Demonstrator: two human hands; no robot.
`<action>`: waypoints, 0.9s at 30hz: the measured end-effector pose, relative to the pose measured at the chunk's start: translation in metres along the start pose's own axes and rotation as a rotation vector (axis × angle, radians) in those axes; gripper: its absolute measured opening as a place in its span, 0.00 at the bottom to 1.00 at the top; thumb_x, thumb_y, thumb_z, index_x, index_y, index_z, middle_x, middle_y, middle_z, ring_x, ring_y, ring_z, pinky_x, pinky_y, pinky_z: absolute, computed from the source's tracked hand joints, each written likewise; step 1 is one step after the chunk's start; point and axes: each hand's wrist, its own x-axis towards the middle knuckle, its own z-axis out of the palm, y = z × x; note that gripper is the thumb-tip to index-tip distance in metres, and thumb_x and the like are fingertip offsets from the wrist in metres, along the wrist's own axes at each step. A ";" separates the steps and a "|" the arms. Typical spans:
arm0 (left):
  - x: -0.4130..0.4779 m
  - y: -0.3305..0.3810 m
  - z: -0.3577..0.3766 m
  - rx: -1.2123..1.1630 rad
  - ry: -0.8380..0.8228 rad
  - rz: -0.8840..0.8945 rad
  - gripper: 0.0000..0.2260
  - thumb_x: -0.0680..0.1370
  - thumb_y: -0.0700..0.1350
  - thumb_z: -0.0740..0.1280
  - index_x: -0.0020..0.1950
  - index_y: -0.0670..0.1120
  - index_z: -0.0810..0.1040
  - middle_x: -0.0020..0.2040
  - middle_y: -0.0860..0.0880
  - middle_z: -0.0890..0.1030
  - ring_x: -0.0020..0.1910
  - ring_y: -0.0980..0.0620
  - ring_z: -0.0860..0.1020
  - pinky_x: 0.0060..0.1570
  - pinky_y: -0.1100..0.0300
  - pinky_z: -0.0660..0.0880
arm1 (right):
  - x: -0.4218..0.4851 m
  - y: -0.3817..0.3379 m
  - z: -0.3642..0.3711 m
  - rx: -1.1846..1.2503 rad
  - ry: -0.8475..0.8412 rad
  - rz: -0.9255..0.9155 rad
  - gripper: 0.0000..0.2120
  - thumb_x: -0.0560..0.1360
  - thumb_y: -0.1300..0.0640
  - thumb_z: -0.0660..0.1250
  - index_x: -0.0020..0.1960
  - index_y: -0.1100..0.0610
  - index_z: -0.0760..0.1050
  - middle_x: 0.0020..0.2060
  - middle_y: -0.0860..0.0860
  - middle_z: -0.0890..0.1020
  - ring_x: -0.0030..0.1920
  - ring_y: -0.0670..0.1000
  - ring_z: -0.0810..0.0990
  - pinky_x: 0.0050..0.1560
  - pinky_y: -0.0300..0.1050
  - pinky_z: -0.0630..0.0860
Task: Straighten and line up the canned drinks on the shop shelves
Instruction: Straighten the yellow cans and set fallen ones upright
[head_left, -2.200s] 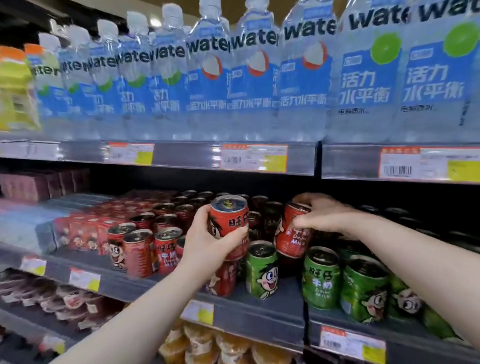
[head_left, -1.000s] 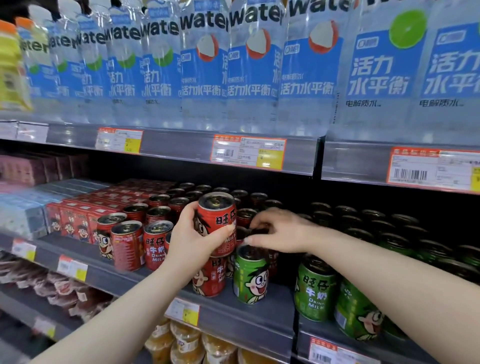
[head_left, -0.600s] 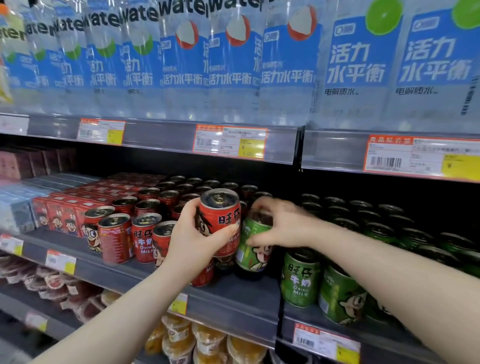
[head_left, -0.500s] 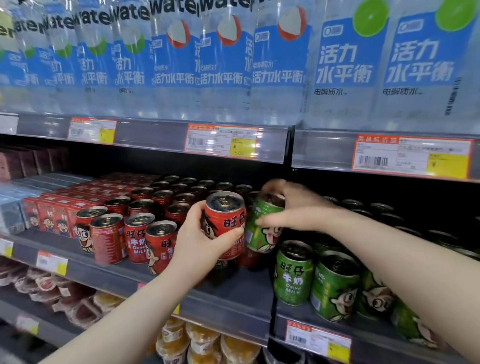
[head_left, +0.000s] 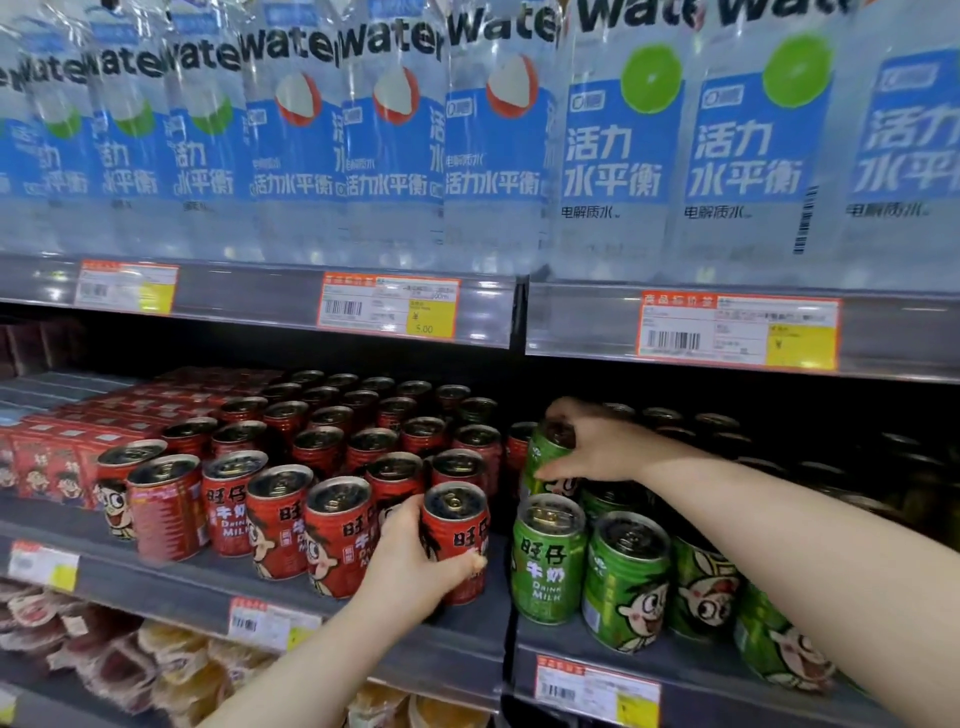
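I'm seeing through one wide-angle head camera, close to the shelves and facing them almost square-on, tipped slightly down. The middle shelf (head_left: 182, 587) with red cans (head_left: 280, 525) and green cans (head_left: 550, 561) fills mid-frame. Water bottles (head_left: 613, 156) crowd the top, and the left forearm (head_left: 311, 670) and right forearm (head_left: 779, 535) enter from below.

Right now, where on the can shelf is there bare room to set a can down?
Bare strip of shelf along the front edge, widest in front of the red can in the left hand. Slim gap between that can and the front green can. Red rows behind are packed.
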 end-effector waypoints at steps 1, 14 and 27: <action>-0.001 0.001 -0.001 0.007 -0.004 0.006 0.37 0.66 0.48 0.77 0.70 0.50 0.61 0.65 0.49 0.68 0.68 0.50 0.66 0.65 0.59 0.64 | 0.002 -0.001 0.003 -0.014 -0.031 0.004 0.36 0.66 0.46 0.74 0.69 0.50 0.62 0.65 0.51 0.72 0.61 0.53 0.73 0.60 0.44 0.72; -0.004 0.039 -0.002 0.208 0.105 0.416 0.24 0.72 0.52 0.70 0.65 0.47 0.71 0.63 0.51 0.70 0.65 0.51 0.68 0.65 0.59 0.64 | -0.016 -0.008 0.001 -0.017 -0.048 0.003 0.27 0.72 0.45 0.68 0.69 0.50 0.68 0.68 0.50 0.70 0.66 0.50 0.70 0.61 0.38 0.67; -0.017 0.120 0.087 0.224 -0.221 0.728 0.18 0.75 0.55 0.65 0.63 0.50 0.73 0.64 0.50 0.71 0.67 0.49 0.66 0.70 0.47 0.57 | -0.190 0.080 -0.057 -0.142 0.316 0.470 0.11 0.76 0.57 0.65 0.57 0.57 0.79 0.54 0.52 0.82 0.56 0.50 0.78 0.50 0.33 0.68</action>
